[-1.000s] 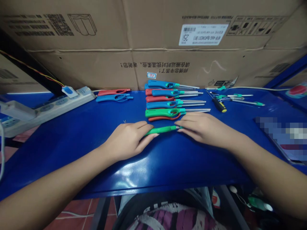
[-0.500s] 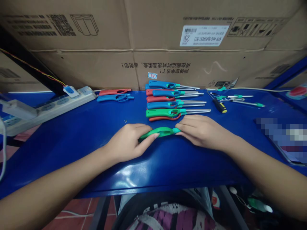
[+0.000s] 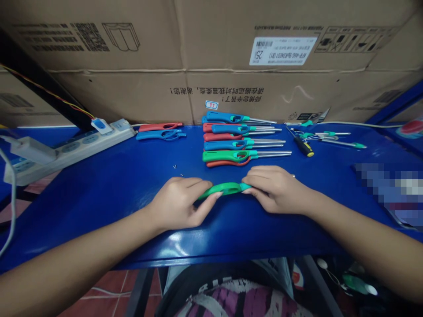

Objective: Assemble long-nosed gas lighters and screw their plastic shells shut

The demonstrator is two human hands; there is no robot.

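Observation:
Above the near part of the blue table, both hands grip a green long-nosed lighter (image 3: 228, 189). My left hand (image 3: 180, 200) is closed round its green handle, thumb along the near side. My right hand (image 3: 277, 189) pinches the teal collar; the metal barrel is mostly hidden by the fingers, with a small bright tip showing beyond them. Just behind lies a stack of similar lighters (image 3: 224, 156) in green, blue and red, barrels to the right. Several tiny metal pins or screws (image 3: 175, 167) lie beyond my left hand.
A red handle shell (image 3: 155, 127) and a blue one (image 3: 157, 135) lie at back left beside a power strip (image 3: 76, 147). At back right are a screwdriver (image 3: 304, 145) and loose barrels (image 3: 343, 143). A cardboard wall (image 3: 132, 92) closes the back.
Both hands and the green lighter are slightly nearer to me. The camera view has shifted a little. Both hands keep their hold.

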